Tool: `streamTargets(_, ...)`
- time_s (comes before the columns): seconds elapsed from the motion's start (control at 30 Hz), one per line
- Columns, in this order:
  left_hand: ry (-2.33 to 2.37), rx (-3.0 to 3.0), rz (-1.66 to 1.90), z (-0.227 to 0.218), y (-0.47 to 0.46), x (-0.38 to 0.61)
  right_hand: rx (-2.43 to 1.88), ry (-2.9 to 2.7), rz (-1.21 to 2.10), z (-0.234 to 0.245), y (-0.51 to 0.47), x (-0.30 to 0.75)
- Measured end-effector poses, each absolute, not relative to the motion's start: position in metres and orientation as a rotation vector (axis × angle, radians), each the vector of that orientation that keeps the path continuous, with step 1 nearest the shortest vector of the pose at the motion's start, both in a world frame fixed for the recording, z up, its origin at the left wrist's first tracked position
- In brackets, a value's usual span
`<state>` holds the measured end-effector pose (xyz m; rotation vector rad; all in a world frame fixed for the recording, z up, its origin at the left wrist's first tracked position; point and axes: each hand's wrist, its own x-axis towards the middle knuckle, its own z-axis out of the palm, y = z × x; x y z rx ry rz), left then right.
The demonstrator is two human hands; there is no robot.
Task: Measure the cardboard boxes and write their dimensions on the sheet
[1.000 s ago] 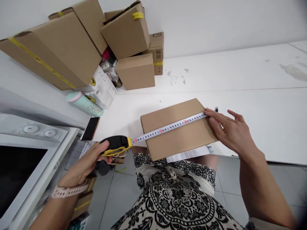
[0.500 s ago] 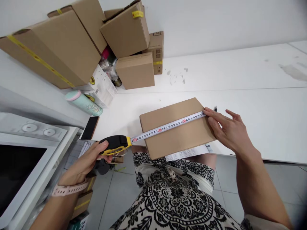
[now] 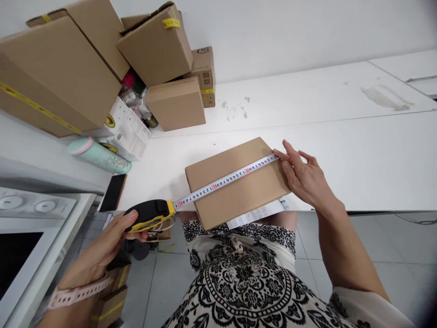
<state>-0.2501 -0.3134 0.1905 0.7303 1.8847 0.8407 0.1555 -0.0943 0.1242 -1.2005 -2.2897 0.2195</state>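
My left hand (image 3: 121,232) is closed around a yellow and black tape measure (image 3: 150,215), held just off the near left corner of a closed cardboard box (image 3: 235,184). The white tape blade (image 3: 227,181) runs out across the top of the box to its right edge. There my right hand (image 3: 303,177) holds the blade's end against the edge with its fingertips, while other fingers are raised. The exact grip is partly hidden. A printed sheet (image 3: 256,215) sticks out from under the box at the table's front edge.
Several cardboard boxes (image 3: 175,105) are stacked at the back left. A mint bottle (image 3: 102,155) lies by a white carton (image 3: 131,130). A dark phone-like slab (image 3: 114,192) rests at the left edge of the white table (image 3: 341,150). A white appliance (image 3: 30,237) stands lower left.
The view has shifted, so most things sit further left. My right hand has changed its finger pose at the blade's end, with a finger now lifted. The tape still spans the box.
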Motion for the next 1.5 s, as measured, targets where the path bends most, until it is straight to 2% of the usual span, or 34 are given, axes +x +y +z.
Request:
streamTargets(0.23,1.858,0.604,0.952,0.186,-0.316,-0.251,-1.197,-2.266,0.225,0.121,-0.094,0.155)
streamTargets(0.37,1.786,0.346,1.063,0.18,-0.318,-0.245,-1.189,-2.075,0.073,0.122,-0.114,0.158)
streamTargets(0.6,1.532,0.202,1.497,0.183,-0.313,-0.221,-0.665,-2.38,-0.003,0.098,-0.153,0.145)
streamTargets(0.7,1.446,0.274,1.524,0.186,-0.312,-0.207,-0.734,-2.352,-0.068,0.091,-0.158,0.12)
streamTargets(0.87,1.376,0.321,1.356,0.177,-0.321,-0.183,-0.983,-2.217,-0.152,0.098,-0.154,0.066)
streamTargets(1.0,1.31,0.415,1.187,0.163,-0.335,-0.169,-0.996,-2.124,0.016,0.114,-0.134,0.064)
streamTargets(1.2,1.205,0.49,0.987,0.154,-0.347,-0.144,-1.231,-1.812,0.298,0.14,-0.062,0.112)
streamTargets(1.33,1.171,0.502,0.896,0.152,-0.343,-0.129,-1.143,-1.956,0.6,0.147,-0.01,0.107)
streamTargets(1.5,1.208,0.517,0.87,0.152,-0.345,-0.123,-1.151,-2.087,0.761,0.145,0.029,0.074)
